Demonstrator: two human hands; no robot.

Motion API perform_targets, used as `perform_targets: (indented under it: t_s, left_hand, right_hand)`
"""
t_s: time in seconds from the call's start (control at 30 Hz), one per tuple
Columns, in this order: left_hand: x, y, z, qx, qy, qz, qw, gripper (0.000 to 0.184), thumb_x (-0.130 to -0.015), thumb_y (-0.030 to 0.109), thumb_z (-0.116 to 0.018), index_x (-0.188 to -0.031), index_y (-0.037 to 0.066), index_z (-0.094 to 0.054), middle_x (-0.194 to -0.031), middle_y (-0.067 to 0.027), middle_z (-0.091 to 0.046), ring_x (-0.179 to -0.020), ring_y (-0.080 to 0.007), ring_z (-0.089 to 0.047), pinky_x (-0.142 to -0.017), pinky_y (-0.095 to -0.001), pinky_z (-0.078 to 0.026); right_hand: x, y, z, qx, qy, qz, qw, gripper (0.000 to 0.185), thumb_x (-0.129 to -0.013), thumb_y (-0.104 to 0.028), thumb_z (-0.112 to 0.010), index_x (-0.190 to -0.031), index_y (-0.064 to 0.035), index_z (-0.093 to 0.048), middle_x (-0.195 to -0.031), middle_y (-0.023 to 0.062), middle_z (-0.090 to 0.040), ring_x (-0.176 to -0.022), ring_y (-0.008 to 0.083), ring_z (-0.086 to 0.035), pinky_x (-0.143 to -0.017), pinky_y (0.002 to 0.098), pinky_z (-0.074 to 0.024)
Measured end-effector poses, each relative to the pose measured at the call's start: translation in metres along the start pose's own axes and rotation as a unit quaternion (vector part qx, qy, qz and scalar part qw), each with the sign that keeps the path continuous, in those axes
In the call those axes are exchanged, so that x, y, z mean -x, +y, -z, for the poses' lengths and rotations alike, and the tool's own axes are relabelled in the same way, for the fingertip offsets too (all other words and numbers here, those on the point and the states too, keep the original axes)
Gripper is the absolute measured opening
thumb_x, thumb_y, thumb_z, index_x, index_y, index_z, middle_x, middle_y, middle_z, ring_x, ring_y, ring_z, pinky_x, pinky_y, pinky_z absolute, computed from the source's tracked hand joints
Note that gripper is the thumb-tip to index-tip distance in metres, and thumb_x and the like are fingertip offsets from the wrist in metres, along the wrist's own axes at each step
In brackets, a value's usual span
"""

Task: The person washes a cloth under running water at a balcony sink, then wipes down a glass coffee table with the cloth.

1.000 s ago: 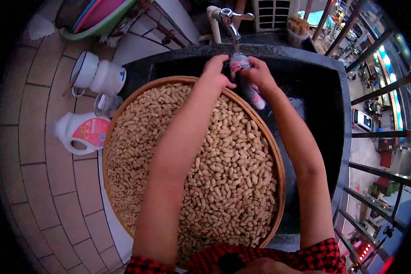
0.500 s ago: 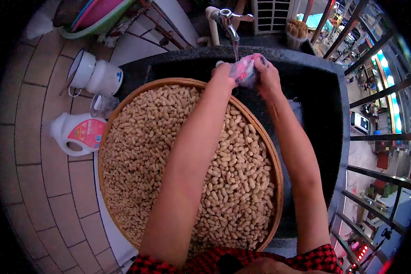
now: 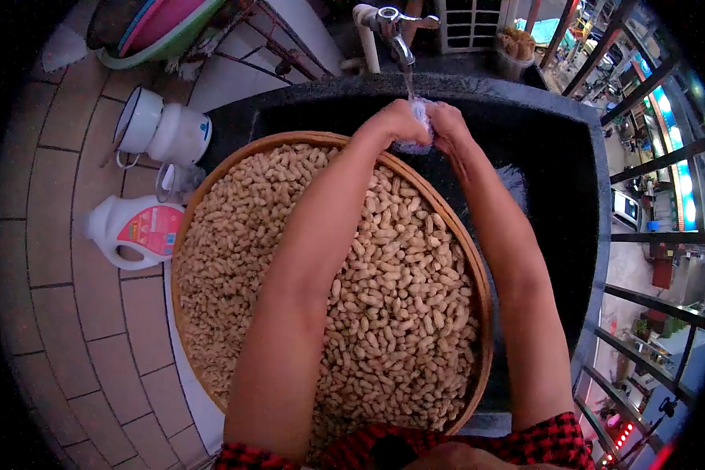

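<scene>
Under the running tap (image 3: 400,48), a wet, pale cloth (image 3: 421,125) is bunched between my two hands. My left hand (image 3: 402,125) is closed round its left side, and my right hand (image 3: 446,125) grips its right side. Both are over the far part of the black sink (image 3: 556,196). Beneath my left forearm lies a round, wooden-rimmed tray (image 3: 478,290) full of peanuts (image 3: 403,274), which covers the sink's left part.
Left of the tray stand a white detergent jug (image 3: 137,231), a glass jar (image 3: 174,182) and white enamel pots (image 3: 139,119). Coloured basins (image 3: 160,31) are at the top left. A tub of brown items (image 3: 515,53) sits behind the sink. Metal bars (image 3: 658,235) line the right.
The cloth hung long, was then spread between my hands, and is now bunched smaller. My hands have come closer together under the tap.
</scene>
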State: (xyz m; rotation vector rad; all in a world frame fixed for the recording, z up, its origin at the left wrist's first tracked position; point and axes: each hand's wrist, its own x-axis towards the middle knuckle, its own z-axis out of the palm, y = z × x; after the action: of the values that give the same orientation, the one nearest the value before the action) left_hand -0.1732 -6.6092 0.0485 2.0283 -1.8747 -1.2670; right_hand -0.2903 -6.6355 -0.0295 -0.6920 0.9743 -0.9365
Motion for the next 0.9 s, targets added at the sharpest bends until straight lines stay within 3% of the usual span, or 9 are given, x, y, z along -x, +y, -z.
perform_targets:
  t_s: [0.13, 0.2, 0.27, 0.33, 0.4, 0.53, 0.6, 0.73, 0.9]
  left_hand:
    - [0.0, 0.003, -0.019, -0.244, 0.13, 0.012, 0.961, 0.052, -0.058, 0.019, -0.075, -0.104, 0.003, -0.057, -0.103, -0.018, -0.06, -0.092, -0.0285, -0.06, -0.082, -0.0351, -0.048]
    - [0.0, 0.002, -0.02, -0.233, 0.148, 0.026, 0.961, 0.052, -0.06, 0.019, -0.073, -0.105, 0.002, -0.056, -0.107, -0.0213, -0.057, -0.098, -0.0324, -0.057, -0.085, -0.0378, -0.048]
    - [0.017, 0.017, -0.013, -0.277, 0.189, -0.072, 0.939, 0.048, -0.06, 0.016, -0.073, -0.103, 0.001, -0.056, -0.104, -0.0208, -0.058, -0.094, -0.031, -0.058, -0.081, -0.0374, -0.048]
    - [0.007, -0.001, 0.001, 0.035, 0.118, -0.014, 0.992, 0.061, -0.055, 0.01, -0.076, -0.11, -0.003, -0.052, -0.108, -0.0204, -0.056, -0.1, -0.0299, -0.057, -0.084, -0.039, -0.047]
    - [0.016, -0.004, 0.013, 0.363, 0.047, 0.006, 0.931, 0.06, -0.052, 0.006, -0.075, -0.106, -0.006, -0.052, -0.105, -0.0176, -0.058, -0.097, -0.027, -0.058, -0.079, -0.0367, -0.049]
    - [0.013, -0.015, 0.006, 0.452, 0.084, -0.04, 0.887, 0.04, -0.06, 0.011, -0.076, -0.097, 0.006, -0.061, -0.091, -0.0074, -0.063, -0.085, -0.0231, -0.06, -0.072, -0.041, -0.048]
    - [0.012, -0.01, 0.0, 0.335, 0.187, 0.087, 0.919, 0.046, -0.063, 0.01, -0.074, -0.106, 0.008, -0.057, -0.101, -0.0106, -0.06, -0.095, -0.0283, -0.056, -0.075, -0.055, -0.043]
    - [0.028, 0.012, 0.006, 0.437, 0.062, 0.089, 0.893, 0.052, -0.069, 0.02, -0.069, -0.116, 0.011, -0.05, -0.115, -0.0141, -0.052, -0.109, -0.0326, -0.047, -0.082, -0.0671, -0.032]
    - [0.035, 0.028, 0.001, 0.694, 0.032, 0.141, 0.706, 0.052, -0.085, 0.046, -0.04, -0.125, 0.013, -0.042, -0.133, -0.0152, -0.037, -0.124, -0.0381, -0.029, -0.092, -0.0706, -0.014]
  right_hand:
    - [-0.028, 0.026, -0.005, 0.188, 0.127, 0.0, 0.974, 0.024, -0.078, -0.021, -0.06, -0.088, 0.0011, -0.062, -0.073, 0.0106, -0.061, -0.062, 0.0235, -0.059, -0.049, 0.0378, -0.0448]
    - [-0.071, 0.062, 0.011, 0.229, 0.112, 0.127, 0.959, 0.029, -0.078, -0.025, -0.062, -0.085, 0.0027, -0.062, -0.072, 0.0109, -0.06, -0.054, 0.022, -0.056, -0.045, 0.0361, -0.0432]
    - [-0.039, 0.022, -0.001, 0.018, 0.137, -0.102, 0.985, 0.031, -0.08, -0.028, -0.062, -0.083, 0.0027, -0.062, -0.071, 0.0102, -0.06, -0.053, 0.021, -0.054, -0.048, 0.0342, -0.0438]
    - [0.003, -0.009, -0.02, -0.057, 0.115, -0.088, 0.988, 0.018, -0.082, -0.01, -0.055, -0.092, 0.005, -0.057, -0.085, 0.0131, -0.06, -0.073, 0.0244, -0.059, -0.06, 0.04, -0.0497]
    - [0.018, -0.019, -0.025, -0.173, 0.077, -0.076, 0.979, 0.016, -0.082, -0.009, -0.053, -0.091, 0.0033, -0.058, -0.087, 0.0134, -0.06, -0.077, 0.0258, -0.059, -0.066, 0.0384, -0.0506]
    - [0.041, -0.033, -0.019, -0.156, -0.045, 0.031, 0.986, 0.026, -0.075, -0.009, -0.062, -0.098, 0.0014, -0.054, -0.089, 0.011, -0.058, -0.077, 0.0204, -0.058, -0.063, 0.0345, -0.049]
    - [0.051, -0.036, -0.021, -0.138, 0.055, 0.065, 0.987, 0.029, -0.073, -0.007, -0.065, -0.099, 0.0014, -0.054, -0.09, 0.0108, -0.058, -0.079, 0.0193, -0.058, -0.068, 0.034, -0.0484]
    - [0.058, -0.037, -0.01, 0.002, 0.096, 0.204, 0.974, 0.033, -0.071, -0.011, -0.071, -0.097, 0.0011, -0.056, -0.094, 0.0096, -0.058, -0.082, 0.0188, -0.058, -0.075, 0.0286, -0.0461]
    - [0.064, -0.038, -0.017, 0.244, 0.134, 0.473, 0.836, 0.033, -0.073, -0.02, -0.072, -0.096, -0.0023, -0.057, -0.088, 0.0042, -0.06, -0.077, 0.0119, -0.054, -0.072, 0.0252, -0.0438]
